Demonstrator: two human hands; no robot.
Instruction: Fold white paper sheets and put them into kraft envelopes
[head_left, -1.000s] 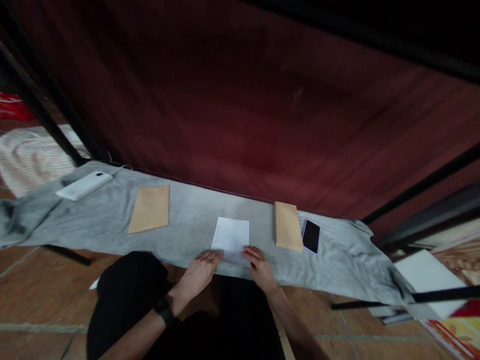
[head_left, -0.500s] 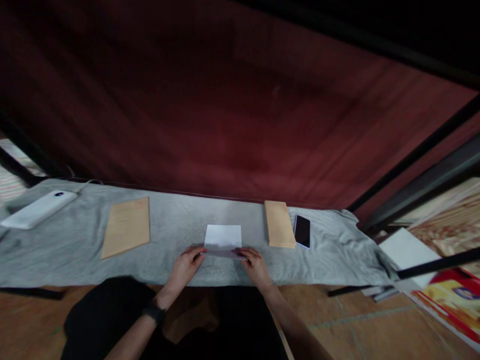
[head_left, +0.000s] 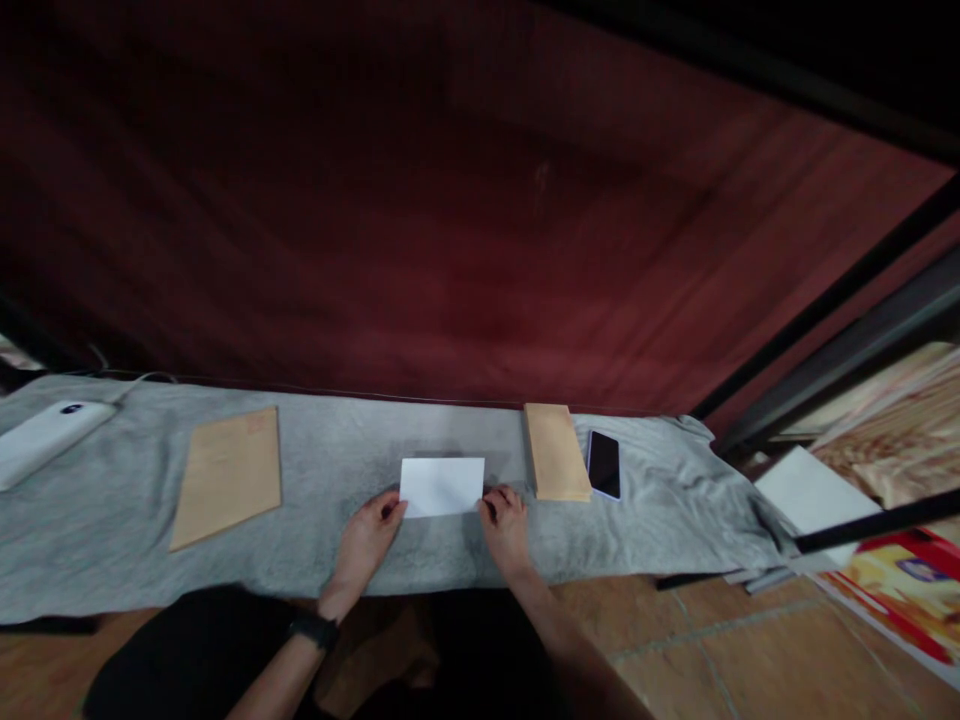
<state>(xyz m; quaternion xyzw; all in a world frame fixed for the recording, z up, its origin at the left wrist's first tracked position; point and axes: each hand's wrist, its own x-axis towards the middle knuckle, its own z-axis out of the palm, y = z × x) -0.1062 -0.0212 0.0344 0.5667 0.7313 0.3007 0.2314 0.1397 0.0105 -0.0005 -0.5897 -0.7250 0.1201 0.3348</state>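
Observation:
A white sheet of paper (head_left: 442, 487), a flat wide rectangle, is held just above or on the grey cloth in front of me. My left hand (head_left: 373, 532) pinches its lower left corner between thumb and fingers. At the right edge my right hand (head_left: 505, 526) pinches the paper the same way, its fingers curled. To the right of that hand lies a stack of brown envelopes (head_left: 556, 452). A larger brown envelope (head_left: 229, 475) rests on the cloth, left of my left hand.
The grey cloth (head_left: 330, 430) covers a long narrow table. A phone (head_left: 604, 464) lies beside the stack. At far left is a white device (head_left: 49, 440) with a cable. A dark red curtain (head_left: 450, 250) hangs behind. Black metal bars (head_left: 832, 290) stand at the right.
The paper's near part stood folded up and shaded before; now the sheet shows as one flat, evenly bright rectangle. Both hands still grip its sides. The view has shifted slightly.

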